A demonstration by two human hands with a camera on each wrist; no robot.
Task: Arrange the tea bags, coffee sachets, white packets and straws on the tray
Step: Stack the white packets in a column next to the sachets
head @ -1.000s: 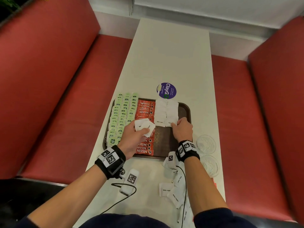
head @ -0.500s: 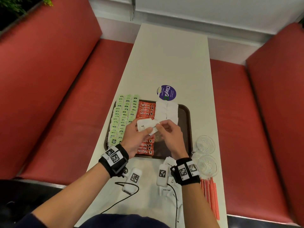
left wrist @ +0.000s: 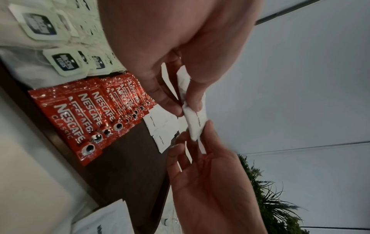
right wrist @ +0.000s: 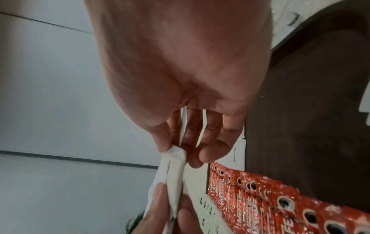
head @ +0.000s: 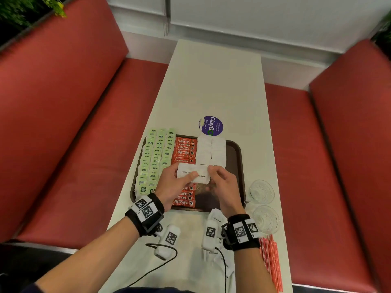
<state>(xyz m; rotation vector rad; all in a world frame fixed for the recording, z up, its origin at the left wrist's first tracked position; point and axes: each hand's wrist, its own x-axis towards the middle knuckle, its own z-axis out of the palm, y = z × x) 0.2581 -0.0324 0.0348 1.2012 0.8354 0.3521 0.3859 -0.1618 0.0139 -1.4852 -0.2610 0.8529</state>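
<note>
Since half a second ago both hands have barely shifted, and since a second ago the right hand (head: 222, 187) has come off the rows of white packets to meet the left hand (head: 172, 185) above the middle of the dark brown plastic tray (head: 237, 157). Left fingers and thumb are curled round a small stack of white paper sugar packets (head: 191, 174), thumb across the top one; the right thumb and forefinger pinch the end of the uppermost packet, the other fingers loosely bent beneath. On the tray, pale green tea bags (head: 155, 159) fill the left side in columns, overhanging its left edge; red coffee sachets (head: 184, 150) run beside them down the middle, and laid white packets (head: 210, 151) sit in two columns at the far right-centre, leaving bare tray along the right edge and near corner. More loose white packets (head: 218, 253) lie on the white bench (head: 213, 85) near its front edge. Thin red straws (head: 271, 263) lie at the bench's near right edge, just behind two clear glass cups (head: 262, 193).
</note>
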